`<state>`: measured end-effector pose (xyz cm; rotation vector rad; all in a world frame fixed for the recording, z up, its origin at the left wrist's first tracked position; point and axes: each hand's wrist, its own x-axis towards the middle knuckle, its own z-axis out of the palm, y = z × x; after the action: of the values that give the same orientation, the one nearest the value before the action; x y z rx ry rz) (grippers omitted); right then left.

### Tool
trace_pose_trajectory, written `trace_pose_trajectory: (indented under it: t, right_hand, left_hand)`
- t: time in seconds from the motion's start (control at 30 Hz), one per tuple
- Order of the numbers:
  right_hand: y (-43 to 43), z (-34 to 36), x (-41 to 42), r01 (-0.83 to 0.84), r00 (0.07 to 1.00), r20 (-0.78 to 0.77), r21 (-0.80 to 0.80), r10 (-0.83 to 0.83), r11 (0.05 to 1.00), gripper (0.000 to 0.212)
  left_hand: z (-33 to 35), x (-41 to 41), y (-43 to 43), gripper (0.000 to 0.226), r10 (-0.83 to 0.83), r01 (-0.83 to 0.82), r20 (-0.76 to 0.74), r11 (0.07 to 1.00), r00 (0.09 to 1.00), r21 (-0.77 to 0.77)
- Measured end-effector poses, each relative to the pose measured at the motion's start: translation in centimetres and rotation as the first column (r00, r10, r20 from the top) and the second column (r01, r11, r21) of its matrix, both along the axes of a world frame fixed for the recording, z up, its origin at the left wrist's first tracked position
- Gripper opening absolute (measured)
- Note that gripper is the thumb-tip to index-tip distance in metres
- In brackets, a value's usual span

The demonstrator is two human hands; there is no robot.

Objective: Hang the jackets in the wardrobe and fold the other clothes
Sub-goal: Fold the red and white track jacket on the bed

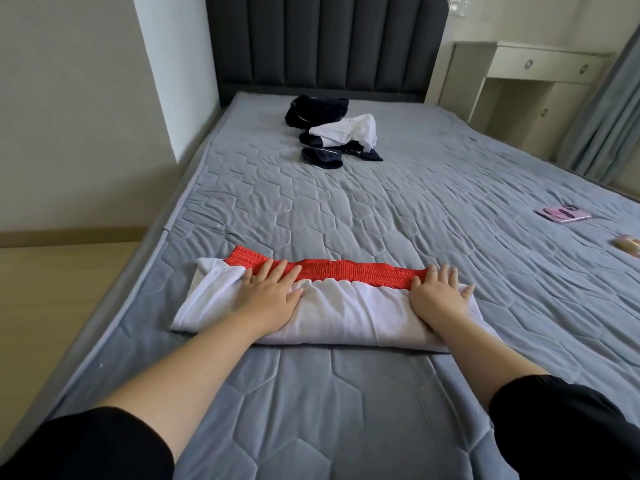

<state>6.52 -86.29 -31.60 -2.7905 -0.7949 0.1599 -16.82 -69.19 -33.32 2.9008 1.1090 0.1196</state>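
Head view, read from left to right. The left hand [273, 292] lies flat with fingers straight and spread, pressing on the left part of a pair of white shorts [346, 317], its fingertips reaching the red elastic waistband [346, 270]. The shorts rest across the near part of the grey quilted mattress [415, 202], already doubled into a long narrow band with the waistband along the far edge. Beyond them, near the dark headboard [322, 39], a loose pile of navy and white clothes [332, 133] lies unfolded. The right hand [438, 292] is likewise flat and spread, pressing the right end of the shorts and holding nothing. Further right, a flat pink object [561, 213] rests on the mattress, well apart from the clothes. Judged state of the task: one garment appears to be mid-fold and may need a further fold; the pile is untouched; whether it contains jackets cannot be told, and no wardrobe is in view
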Motion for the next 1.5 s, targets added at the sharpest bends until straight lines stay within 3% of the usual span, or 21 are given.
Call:
trace_pose_trajectory:
  t: [0.1,0.17,0.27,0.37,0.43,0.53,0.63,0.8,0.9,1.07,1.17,1.3,1.37,1.5]
  right_hand:
    - [2.8,1.4,-2.5,-0.137,0.990,0.065,0.182,0.127,0.974,0.056]
    - [4.9,2.4,-5.3,-0.185,0.967,-0.075,0.451,0.243,0.873,0.054]
    - [7.3,3.3,-9.4,-0.061,0.863,-0.310,0.718,0.398,0.693,0.050]
    - [7.7,1.7,-11.2,0.075,0.797,-0.440,0.752,0.414,0.655,0.047]
    - [7.2,0.3,-11.2,0.169,0.789,-0.491,0.751,0.369,0.639,0.045]
    - [6.8,-0.4,-11.2,0.184,0.789,-0.502,0.743,0.353,0.644,0.045]
    - [7.0,0.0,-11.4,0.179,0.782,-0.505,0.744,0.366,0.643,0.046]
    - [8.4,0.9,-13.2,0.078,0.799,-0.424,0.778,0.428,0.624,0.047]
    - [8.7,0.2,-14.9,0.058,0.792,-0.420,0.774,0.443,0.630,0.048]
    - [9.1,0.6,-15.6,0.068,0.867,-0.325,0.827,0.377,0.558,0.047]
    - [10.2,1.0,-16.2,0.115,0.820,-0.401,0.814,0.408,0.570,0.047]
    - [12.1,1.2,-17.9,0.196,0.756,-0.509,0.777,0.413,0.599,0.049]
    - [13.3,1.8,-18.9,0.284,0.676,-0.585,0.768,0.448,0.574,0.045]
    - [15.1,2.4,-21.1,0.492,0.414,-0.736,0.676,0.537,0.548,0.043]
  left_hand:
    - [0.4,-1.1,1.5,0.061,0.169,-0.171,0.043,0.984,0.985,0.044]
    - [0.6,-2.5,3.1,0.073,0.300,-0.301,0.045,0.954,0.953,0.012]
    - [1.1,-4.2,5.1,0.110,0.481,-0.465,0.008,0.850,0.876,-0.247]
    - [1.9,-5.4,6.0,0.125,0.605,-0.562,0.023,0.753,0.796,-0.342]
    - [2.2,-6.3,6.2,0.118,0.654,-0.575,0.079,0.711,0.752,-0.405]
    - [2.7,-7.1,6.4,0.096,0.659,-0.486,0.087,0.632,0.747,-0.604]
    - [3.1,-7.7,6.4,0.070,0.712,-0.259,0.113,0.392,0.693,-0.883]
    - [4.0,-8.2,5.1,0.044,0.757,-0.078,0.101,0.197,0.646,-0.977]
    - [4.5,-8.6,4.8,0.044,0.774,0.020,0.192,0.226,0.604,-0.974]
    - [6.9,-9.0,5.5,0.045,0.758,0.093,0.319,0.326,0.569,-0.941]
    - [8.0,-9.8,6.1,0.046,0.770,0.111,0.370,0.369,0.520,-0.923]
    - [9.5,-10.0,5.8,0.020,0.768,0.159,0.419,0.393,0.484,-0.905]
    - [10.7,-10.1,5.8,0.015,0.762,0.206,0.465,0.418,0.452,-0.885]
    - [13.0,-10.5,6.0,0.014,0.749,0.201,0.555,0.518,0.363,-0.831]
